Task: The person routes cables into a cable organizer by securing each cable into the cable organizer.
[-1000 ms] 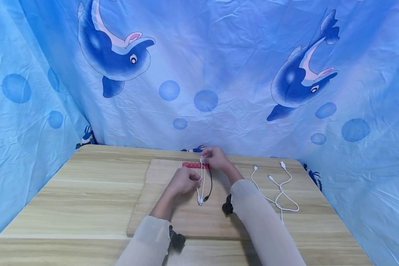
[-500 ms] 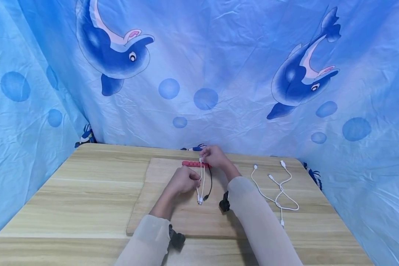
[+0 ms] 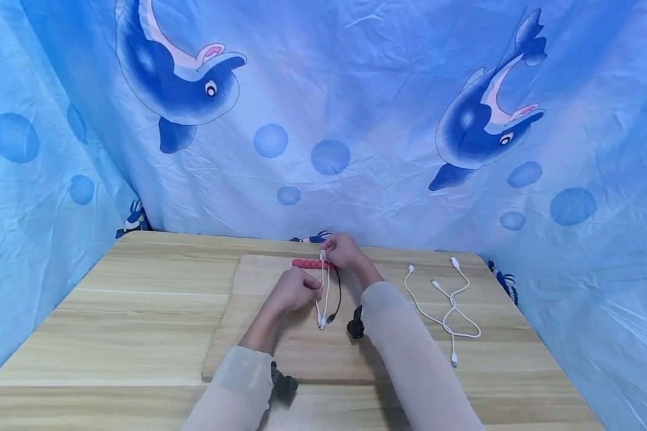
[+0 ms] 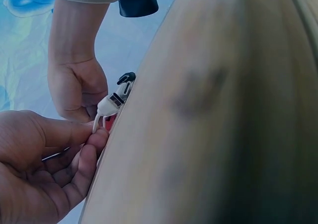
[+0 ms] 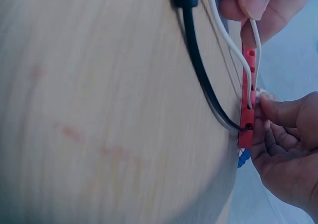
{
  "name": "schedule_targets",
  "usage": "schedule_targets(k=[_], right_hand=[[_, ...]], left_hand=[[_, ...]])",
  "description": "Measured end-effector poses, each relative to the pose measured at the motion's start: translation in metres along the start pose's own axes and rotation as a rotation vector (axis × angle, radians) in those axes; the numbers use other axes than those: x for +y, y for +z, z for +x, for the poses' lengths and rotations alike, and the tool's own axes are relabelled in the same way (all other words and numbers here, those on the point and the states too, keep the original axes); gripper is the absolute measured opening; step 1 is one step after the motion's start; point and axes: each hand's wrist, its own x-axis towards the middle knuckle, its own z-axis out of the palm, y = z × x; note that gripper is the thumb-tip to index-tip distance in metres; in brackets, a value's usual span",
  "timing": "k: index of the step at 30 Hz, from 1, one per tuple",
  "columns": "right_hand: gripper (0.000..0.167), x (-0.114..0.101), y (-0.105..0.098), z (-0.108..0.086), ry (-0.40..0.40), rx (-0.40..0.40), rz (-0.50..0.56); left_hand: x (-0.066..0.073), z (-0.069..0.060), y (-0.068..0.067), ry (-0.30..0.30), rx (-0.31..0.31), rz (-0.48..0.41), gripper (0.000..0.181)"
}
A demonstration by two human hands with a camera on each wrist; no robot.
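Right sleeve [image 3: 410,347] is sitting slightly further left than a second ago. Left hand [image 3: 295,288] is pinching a white cable [image 5: 257,40] above the board [image 3: 248,335]; right hand [image 3: 342,250] is pinching, and partly covering, a white plug [image 3: 323,255] behind the red strip [image 3: 304,263].

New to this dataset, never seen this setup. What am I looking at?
No robot: a person's bare left hand and right hand. The wide picture comes from a head camera looking forward and down; the two close ones come from cameras on the wrists, one each.

On the table lies a wooden board with a red strip near its far edge. A black cable and a white cable run into the strip. Right of the board lie loose white cables.

The left hand pinches a thin white cord; the right pinches a white connector beside the strip.
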Motion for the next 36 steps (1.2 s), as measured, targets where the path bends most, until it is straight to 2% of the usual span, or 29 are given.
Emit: schedule_targets(k=[22, 28, 36], right_hand=[[0.013, -0.0019, 0.0075, 0.0, 0.06, 0.068, -0.026], [0.015, -0.003, 0.01, 0.0021, 0.063, 0.088, -0.057], [0.016, 0.0005, 0.0101, 0.0032, 0.066, 0.097, -0.013]], left_hand=[[-0.0005, -0.0007, 0.0049, 0.006, 0.064, -0.009, 0.011], [-0.0003, 0.0007, 0.0049, -0.015, 0.058, -0.018, 0.011], [0.0018, 0.0018, 0.005, -0.022, 0.056, -0.021, 0.009]])
